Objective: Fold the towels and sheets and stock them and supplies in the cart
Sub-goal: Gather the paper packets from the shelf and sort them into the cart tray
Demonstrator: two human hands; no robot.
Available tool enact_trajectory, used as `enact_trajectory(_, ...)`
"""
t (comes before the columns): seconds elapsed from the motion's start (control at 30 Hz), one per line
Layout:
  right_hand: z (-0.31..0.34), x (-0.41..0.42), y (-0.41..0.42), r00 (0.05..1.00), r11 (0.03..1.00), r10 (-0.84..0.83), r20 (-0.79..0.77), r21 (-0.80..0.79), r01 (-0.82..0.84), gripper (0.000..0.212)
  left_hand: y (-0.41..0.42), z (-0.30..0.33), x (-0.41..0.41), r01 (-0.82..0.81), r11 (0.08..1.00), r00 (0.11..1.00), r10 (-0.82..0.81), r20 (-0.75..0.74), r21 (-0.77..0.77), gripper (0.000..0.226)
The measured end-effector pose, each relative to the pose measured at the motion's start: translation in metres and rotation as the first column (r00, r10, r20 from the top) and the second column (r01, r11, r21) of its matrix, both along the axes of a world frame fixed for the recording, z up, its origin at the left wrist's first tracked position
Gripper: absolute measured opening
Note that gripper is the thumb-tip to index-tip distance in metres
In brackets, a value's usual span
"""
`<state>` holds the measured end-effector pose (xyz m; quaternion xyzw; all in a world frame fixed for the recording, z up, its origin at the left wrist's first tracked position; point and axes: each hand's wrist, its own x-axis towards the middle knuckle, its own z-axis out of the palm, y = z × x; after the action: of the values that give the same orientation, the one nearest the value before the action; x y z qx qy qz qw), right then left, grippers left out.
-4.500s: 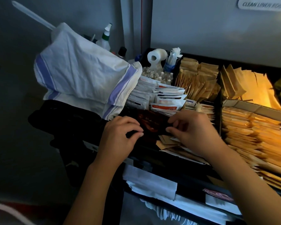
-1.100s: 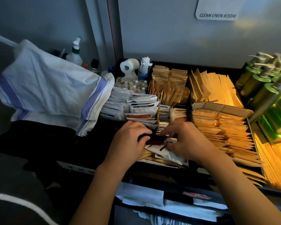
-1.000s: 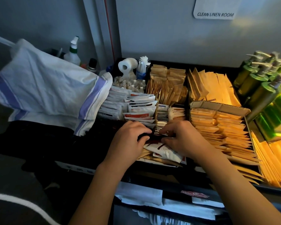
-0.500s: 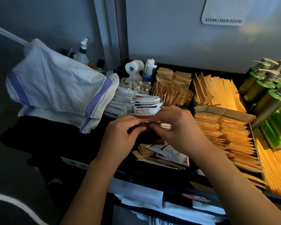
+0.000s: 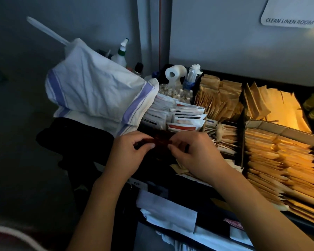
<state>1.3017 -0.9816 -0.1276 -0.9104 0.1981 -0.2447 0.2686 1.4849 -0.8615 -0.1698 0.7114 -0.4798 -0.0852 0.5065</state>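
I am holding a small dark reddish-brown packet (image 5: 159, 139) between my two hands, over the near left compartment of the black supply cart's top tray (image 5: 223, 73). My left hand (image 5: 130, 154) is pinching the packet's left end between thumb and curled fingers; my right hand (image 5: 194, 153) is pinching its right end the same way, fingertips bent in toward the left hand. The packet is sitting just in front of a row of white sachets with red and black printing (image 5: 184, 118), which are standing on edge in the tray.

Beside my right hand, thin tan paper sleeves (image 5: 225, 140) are lying stacked in a narrow slot, and further right an open cardboard box of yellow-brown paper envelopes (image 5: 279, 160) is glowing in warm light. Behind it, more tan packets (image 5: 221, 100) are filling the back compartments. A white toilet paper roll (image 5: 174, 73) and a bundle of white-wrapped sticks in a blue cup (image 5: 191, 78) are standing at the back of the tray.

A white cloth towel with purple-blue stripes (image 5: 98, 91) is draping over the cart's left end, with a white spray bottle with a green collar (image 5: 121, 53) behind it. On the wall, a grey sign reading CLEAN LINEN ROOM (image 5: 289, 15) is showing. White folded linen (image 5: 167, 212) is lying on the lower shelf beneath my wrists.
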Motion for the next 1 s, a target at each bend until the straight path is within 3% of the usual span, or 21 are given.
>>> enact_trajectory(0.23, -0.003, 0.006, -0.002, 0.996, 0.996, -0.074, 0.048, -0.042, 0.076, 0.002, -0.01, 0.001, 0.004, -0.01, 0.998, 0.994, 0.017, 0.105, -0.068, 0.013)
enact_trajectory(0.43, -0.015, 0.003, -0.002, 0.994, 0.996, -0.079, -0.076, 0.027, 0.081, 0.008, -0.013, -0.008, 0.005, 0.049, 0.998, 0.998, -0.05, 0.034, 0.034, 0.016)
enact_trajectory(0.63, -0.019, 0.005, -0.002, 0.992, 0.996, -0.085, -0.095, -0.032, 0.083, 0.023, -0.015, -0.005, 0.008, 0.083, 0.996, 0.996, -0.082, -0.025, 0.044, 0.019)
enact_trajectory(0.77, -0.021, 0.005, -0.002, 0.985, 0.993, -0.093, -0.144, -0.089, 0.081, 0.021, -0.016, -0.009, 0.008, 0.1, 0.991, 0.995, -0.1, 0.001, 0.086, 0.02)
enact_trajectory(0.9, -0.023, 0.005, -0.006, 0.986, 0.981, -0.146, -0.075, -0.137, 0.135, 0.021, -0.02, -0.009, 0.005, 0.078, 0.997, 0.995, -0.077, 0.058, -0.023, 0.021)
enact_trajectory(1.0, -0.026, 0.004, -0.01, 0.981, 0.984, -0.158, -0.109, -0.094, 0.149, 0.02, -0.02, -0.012, 0.006, 0.091, 0.995, 0.995, -0.093, 0.035, 0.042, 0.024)
